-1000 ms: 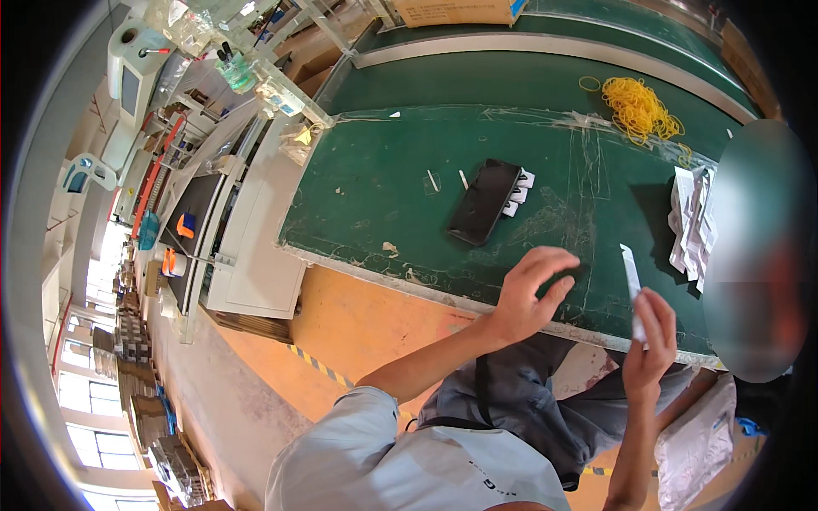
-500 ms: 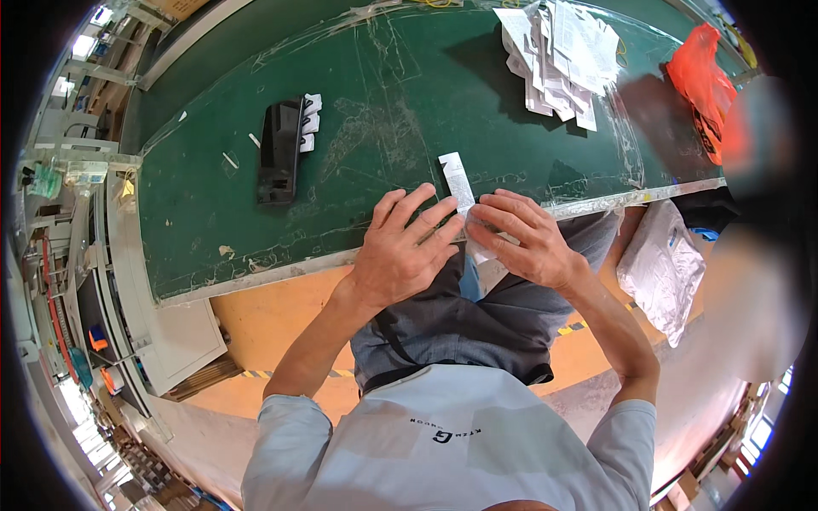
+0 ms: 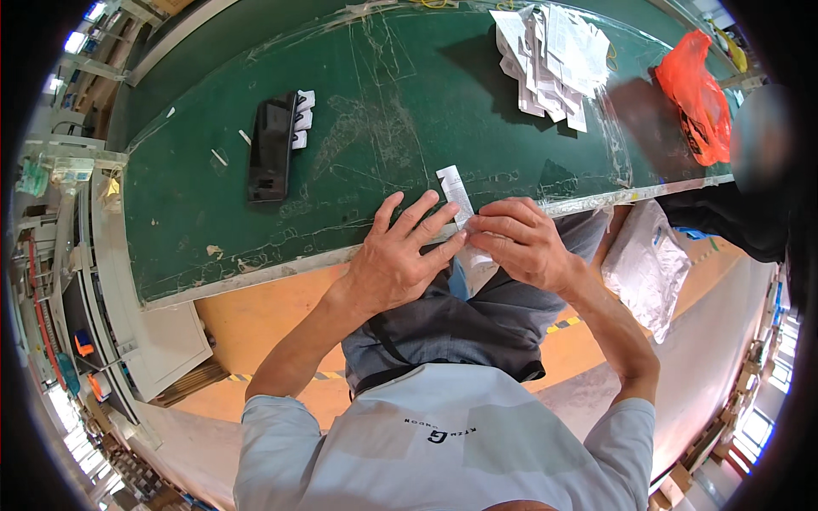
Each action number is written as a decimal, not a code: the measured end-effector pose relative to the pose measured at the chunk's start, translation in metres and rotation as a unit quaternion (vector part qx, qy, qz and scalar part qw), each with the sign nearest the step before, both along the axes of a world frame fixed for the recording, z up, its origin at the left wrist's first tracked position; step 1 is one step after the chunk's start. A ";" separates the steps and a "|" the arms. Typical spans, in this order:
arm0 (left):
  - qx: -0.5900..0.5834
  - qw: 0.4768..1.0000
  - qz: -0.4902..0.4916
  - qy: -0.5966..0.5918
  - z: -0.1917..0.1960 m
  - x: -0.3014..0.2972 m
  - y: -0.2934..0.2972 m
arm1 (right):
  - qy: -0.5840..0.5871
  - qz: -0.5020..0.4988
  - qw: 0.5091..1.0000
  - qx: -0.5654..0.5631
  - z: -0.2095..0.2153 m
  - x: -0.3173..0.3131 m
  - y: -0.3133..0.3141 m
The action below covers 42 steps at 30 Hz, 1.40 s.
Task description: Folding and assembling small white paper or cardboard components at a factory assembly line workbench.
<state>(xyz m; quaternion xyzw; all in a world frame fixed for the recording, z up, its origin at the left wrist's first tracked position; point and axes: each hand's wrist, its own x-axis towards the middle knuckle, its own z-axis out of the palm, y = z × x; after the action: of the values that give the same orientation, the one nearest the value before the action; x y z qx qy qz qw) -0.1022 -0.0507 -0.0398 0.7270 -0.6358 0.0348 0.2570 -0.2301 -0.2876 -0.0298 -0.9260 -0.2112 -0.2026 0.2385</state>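
A narrow white paper strip lies across the near edge of the green table and runs down toward my lap. My left hand lies flat with fingers spread, its fingertips pressing the strip's left side. My right hand is curled over the strip from the right, fingers pinching it. Part of the strip is hidden under both hands.
A black phone with small white tags beside it lies at the left. A pile of white paper pieces sits at the far right, near an orange plastic bag. A white plastic bag hangs below the table edge.
A second ago my right hand held the strip up off the table; now both hands rest on it at the table edge. The view has swung round.
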 end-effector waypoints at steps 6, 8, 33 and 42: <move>0.024 1.000 0.002 0.019 0.002 0.000 -0.001 | 0.115 -0.064 0.984 0.124 0.016 0.017 0.006; 0.042 0.998 0.021 0.029 0.005 -0.004 -0.002 | 0.145 -0.097 0.975 0.141 0.017 0.023 0.010; -0.022 0.998 0.030 0.042 -0.008 0.002 -0.006 | 0.220 -0.314 0.919 0.091 0.020 0.054 0.027; -0.032 0.997 0.025 0.059 -0.007 0.003 -0.005 | 0.228 -0.327 0.914 0.079 0.022 0.056 0.030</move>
<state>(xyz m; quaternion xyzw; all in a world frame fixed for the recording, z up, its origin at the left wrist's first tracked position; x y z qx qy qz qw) -0.0991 -0.0558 -0.0470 0.7347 -0.5996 0.0185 0.3168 -0.1746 -0.2575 -0.0080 -0.9424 0.1804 -0.0690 0.2730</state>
